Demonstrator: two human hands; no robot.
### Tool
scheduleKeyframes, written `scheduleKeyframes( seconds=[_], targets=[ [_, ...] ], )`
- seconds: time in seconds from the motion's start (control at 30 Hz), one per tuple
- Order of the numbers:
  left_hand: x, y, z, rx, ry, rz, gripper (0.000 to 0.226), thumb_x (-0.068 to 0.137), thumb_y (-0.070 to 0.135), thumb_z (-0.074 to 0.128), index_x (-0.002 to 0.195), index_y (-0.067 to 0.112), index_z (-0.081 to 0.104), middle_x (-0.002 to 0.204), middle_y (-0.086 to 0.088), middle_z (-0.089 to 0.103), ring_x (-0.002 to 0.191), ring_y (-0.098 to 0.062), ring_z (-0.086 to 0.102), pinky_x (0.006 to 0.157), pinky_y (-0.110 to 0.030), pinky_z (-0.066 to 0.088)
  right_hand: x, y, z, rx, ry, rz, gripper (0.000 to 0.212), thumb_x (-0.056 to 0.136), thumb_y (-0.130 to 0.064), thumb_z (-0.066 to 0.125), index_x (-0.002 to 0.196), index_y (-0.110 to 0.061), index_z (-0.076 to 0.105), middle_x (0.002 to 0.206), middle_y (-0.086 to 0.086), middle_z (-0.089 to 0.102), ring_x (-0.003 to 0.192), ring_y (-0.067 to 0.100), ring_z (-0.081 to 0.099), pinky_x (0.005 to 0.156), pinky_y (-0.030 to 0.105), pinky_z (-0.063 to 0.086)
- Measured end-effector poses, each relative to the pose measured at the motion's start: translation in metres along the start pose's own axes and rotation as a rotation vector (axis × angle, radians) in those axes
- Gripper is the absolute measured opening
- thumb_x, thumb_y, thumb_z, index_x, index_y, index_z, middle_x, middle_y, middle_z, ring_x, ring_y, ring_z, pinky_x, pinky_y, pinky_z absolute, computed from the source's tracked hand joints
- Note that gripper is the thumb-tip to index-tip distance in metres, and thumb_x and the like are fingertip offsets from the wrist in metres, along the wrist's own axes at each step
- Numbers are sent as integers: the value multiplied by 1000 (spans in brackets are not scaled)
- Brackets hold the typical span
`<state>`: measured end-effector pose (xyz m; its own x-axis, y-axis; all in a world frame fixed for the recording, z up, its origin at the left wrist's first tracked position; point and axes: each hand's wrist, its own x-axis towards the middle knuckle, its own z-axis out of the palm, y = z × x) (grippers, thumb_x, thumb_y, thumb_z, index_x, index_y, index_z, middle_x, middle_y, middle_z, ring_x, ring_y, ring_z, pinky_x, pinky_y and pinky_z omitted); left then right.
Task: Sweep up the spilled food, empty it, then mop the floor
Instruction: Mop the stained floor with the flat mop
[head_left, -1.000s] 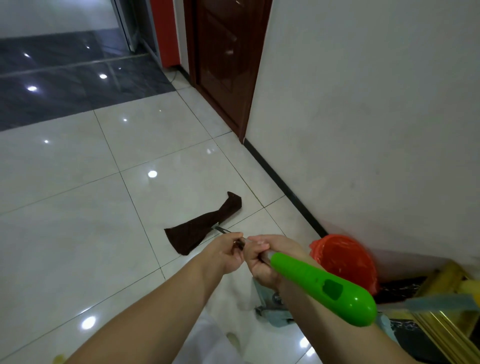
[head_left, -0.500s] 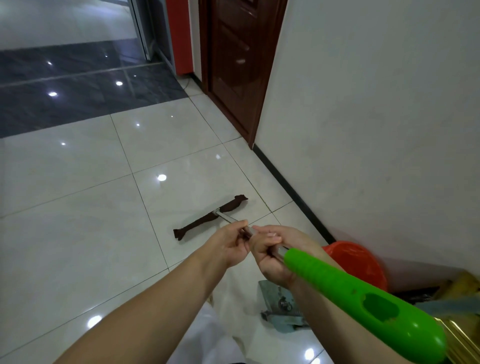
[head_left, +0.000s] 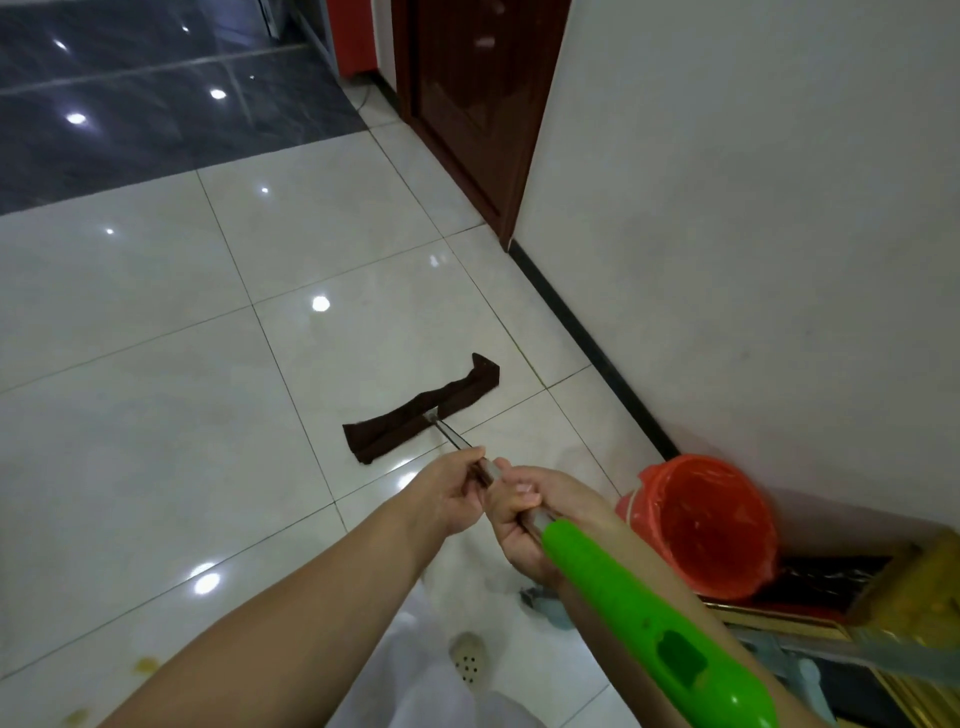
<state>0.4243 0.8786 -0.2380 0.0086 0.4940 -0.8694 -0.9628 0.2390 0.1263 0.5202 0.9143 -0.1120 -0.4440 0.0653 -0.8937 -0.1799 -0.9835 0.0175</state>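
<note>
Both of my hands grip the thin metal pole of a mop. My left hand (head_left: 457, 493) is lower on the pole, and my right hand (head_left: 530, 512) is just above it, at the start of the green plastic handle (head_left: 644, 618). The dark brown mop cloth (head_left: 421, 413) lies flat on the white tiled floor (head_left: 156, 415) ahead of me, one end twisted upward. Yellowish food spots (head_left: 145, 664) stay on the tiles at the lower left.
A red bucket (head_left: 711, 525) lined with a bag stands against the white wall on the right. Behind it are a gold frame and a dustpan (head_left: 550, 605). A dark wooden door (head_left: 467, 104) is ahead on the right. A black baseboard runs along the wall.
The mop cloth swung on the floor, narrowing and then spreading out again further from me. My hands stayed on the pole, and the green handle came closer to the camera.
</note>
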Motion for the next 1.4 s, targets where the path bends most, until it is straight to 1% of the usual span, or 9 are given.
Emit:
scheduleKeyframes(
  seconds=[0.07,0.13,0.23,0.5,0.67,0.87,1.07,1.27,1.4],
  targets=[
    [7,13,5,0,7,-5,24,99,17,44,83,1,48,77,-14,52,69,-20,54,59,-27,56,6,-8,11,-11,-3,17,16,97,1,39,85,-1,49,42,9,41,21,7,34,23,9,28],
    [14,28,12,-3,27,16,25,99,16,45,78,2,48,75,-12,50,68,-19,53,71,-27,51,15,-19,25,-6,-23,37,16,98,-1,38,85,0,49,40,8,41,21,7,34,23,9,29],
    [22,56,25,13,46,30,29,99,16,44,73,3,47,71,-10,50,66,-18,52,71,-26,49,26,-36,50,4,-55,58,19,99,-3,36,84,-1,48,39,7,41,21,7,35,24,9,29],
    [50,160,48,-33,30,20,27,99,15,45,75,4,46,70,-10,48,67,-18,53,95,-32,44,69,-83,139,-36,-73,80,26,101,-6,32,81,-1,47,38,9,41,20,8,35,25,8,28],
    [66,226,63,-11,27,29,25,100,15,43,80,1,47,63,-13,56,44,-19,62,49,-28,55,96,-109,196,-101,-34,78,25,101,-7,36,82,-1,49,40,8,43,22,6,33,25,9,29],
    [80,301,74,-16,36,37,22,101,16,41,87,0,48,68,-16,61,42,-20,64,45,-28,55,134,-133,258,-171,31,59,14,100,-4,38,99,-14,47,41,9,45,23,6,35,23,10,29],
    [104,356,90,11,56,57,22,101,17,41,88,0,48,72,-15,58,54,-22,64,46,-28,55,167,-162,302,-248,47,54,14,99,-3,42,97,-13,51,44,10,49,24,6,35,23,10,29],
    [130,405,117,-7,93,104,23,100,13,44,85,-3,50,49,-15,63,38,-19,63,35,-23,50,197,-208,339,-337,19,131,16,100,-8,44,87,-8,52,44,12,51,24,6,37,23,12,31],
    [151,440,138,-34,117,137,22,100,13,44,85,-2,51,51,-16,63,37,-19,63,36,-23,51,216,-250,369,-396,5,169,19,100,-11,44,84,-4,51,45,12,50,24,6,38,24,12,31]
  ],
)
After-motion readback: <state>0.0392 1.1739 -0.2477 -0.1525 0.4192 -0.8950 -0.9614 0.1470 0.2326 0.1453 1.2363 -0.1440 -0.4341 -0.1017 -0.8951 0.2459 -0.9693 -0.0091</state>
